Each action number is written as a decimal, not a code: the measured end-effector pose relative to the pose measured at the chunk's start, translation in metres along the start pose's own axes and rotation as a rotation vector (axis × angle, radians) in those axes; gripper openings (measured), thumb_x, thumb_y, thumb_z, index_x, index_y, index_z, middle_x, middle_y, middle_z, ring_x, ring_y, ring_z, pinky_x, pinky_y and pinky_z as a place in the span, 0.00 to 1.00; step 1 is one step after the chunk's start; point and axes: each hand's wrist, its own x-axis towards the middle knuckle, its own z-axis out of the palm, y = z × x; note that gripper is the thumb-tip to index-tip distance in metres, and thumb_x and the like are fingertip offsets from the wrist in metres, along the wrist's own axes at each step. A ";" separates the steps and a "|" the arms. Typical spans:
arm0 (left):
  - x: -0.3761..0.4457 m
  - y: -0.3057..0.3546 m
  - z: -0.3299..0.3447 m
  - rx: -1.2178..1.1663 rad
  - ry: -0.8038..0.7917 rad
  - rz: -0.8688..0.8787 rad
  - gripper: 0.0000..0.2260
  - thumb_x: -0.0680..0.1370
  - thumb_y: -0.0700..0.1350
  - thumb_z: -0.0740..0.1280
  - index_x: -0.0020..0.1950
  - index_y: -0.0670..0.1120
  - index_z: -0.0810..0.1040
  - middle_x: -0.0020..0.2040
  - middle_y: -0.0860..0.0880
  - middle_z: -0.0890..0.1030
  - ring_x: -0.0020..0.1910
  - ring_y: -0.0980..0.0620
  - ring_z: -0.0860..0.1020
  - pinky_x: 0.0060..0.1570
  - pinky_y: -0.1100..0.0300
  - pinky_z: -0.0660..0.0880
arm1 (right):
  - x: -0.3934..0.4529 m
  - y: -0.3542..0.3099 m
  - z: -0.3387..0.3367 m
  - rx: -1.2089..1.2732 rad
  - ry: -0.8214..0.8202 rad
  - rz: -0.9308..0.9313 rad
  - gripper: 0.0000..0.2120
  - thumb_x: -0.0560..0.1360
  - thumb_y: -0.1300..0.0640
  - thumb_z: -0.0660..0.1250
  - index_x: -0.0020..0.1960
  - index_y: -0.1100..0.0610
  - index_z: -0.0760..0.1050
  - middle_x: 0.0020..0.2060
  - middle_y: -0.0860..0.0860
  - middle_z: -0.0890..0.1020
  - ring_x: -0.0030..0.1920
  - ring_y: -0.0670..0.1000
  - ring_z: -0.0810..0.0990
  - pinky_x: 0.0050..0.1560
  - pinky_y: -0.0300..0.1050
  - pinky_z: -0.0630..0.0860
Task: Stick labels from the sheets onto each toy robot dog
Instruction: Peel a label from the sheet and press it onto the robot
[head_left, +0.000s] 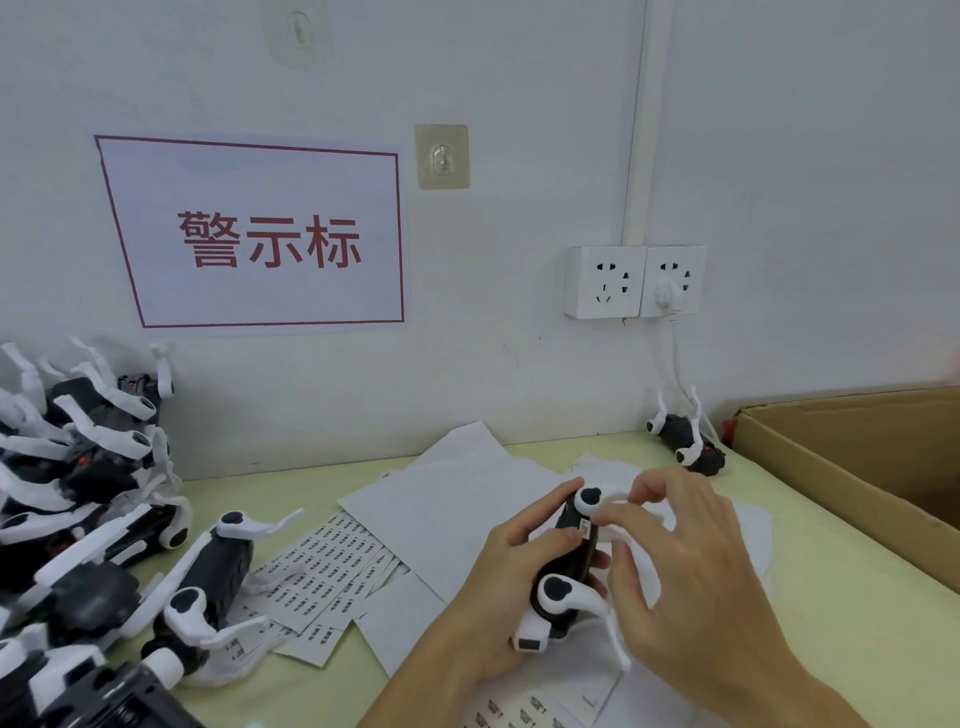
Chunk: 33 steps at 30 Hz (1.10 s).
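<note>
Toy robot dog (569, 566), black-bodied with white legs, lies in your left hand (506, 587), fingers curled around it, above the near centre of the pale green table (831, 587). Your right hand (691, 566) hovers over it, fingers spread. A small label (584, 529) sits on its body. Label sheets (332, 566) lie left; a dog pile (78, 493) far left; one dog (685, 441) by the wall; two sockets (636, 280).

print on label sheets (332, 564) illegible, cardboard box (852, 457) cropped right
</note>
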 end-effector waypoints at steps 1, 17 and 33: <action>0.000 0.000 0.000 -0.029 -0.007 -0.004 0.18 0.81 0.39 0.63 0.66 0.58 0.80 0.57 0.36 0.83 0.53 0.42 0.82 0.53 0.50 0.78 | -0.001 0.001 0.002 0.026 -0.021 -0.016 0.16 0.71 0.55 0.59 0.54 0.53 0.81 0.52 0.50 0.73 0.54 0.50 0.72 0.51 0.50 0.69; 0.008 -0.006 -0.007 -0.256 0.079 -0.014 0.14 0.80 0.45 0.63 0.60 0.57 0.84 0.57 0.42 0.85 0.45 0.45 0.83 0.49 0.53 0.79 | -0.008 0.015 0.014 0.164 -0.217 -0.068 0.30 0.69 0.64 0.59 0.67 0.43 0.77 0.69 0.53 0.71 0.70 0.56 0.69 0.61 0.55 0.67; -0.003 -0.001 -0.004 -0.098 -0.023 -0.019 0.25 0.73 0.45 0.72 0.69 0.53 0.71 0.52 0.33 0.83 0.39 0.39 0.81 0.39 0.54 0.79 | -0.004 0.011 0.009 0.752 -0.066 0.458 0.18 0.74 0.51 0.68 0.64 0.44 0.73 0.58 0.38 0.78 0.61 0.42 0.76 0.54 0.38 0.73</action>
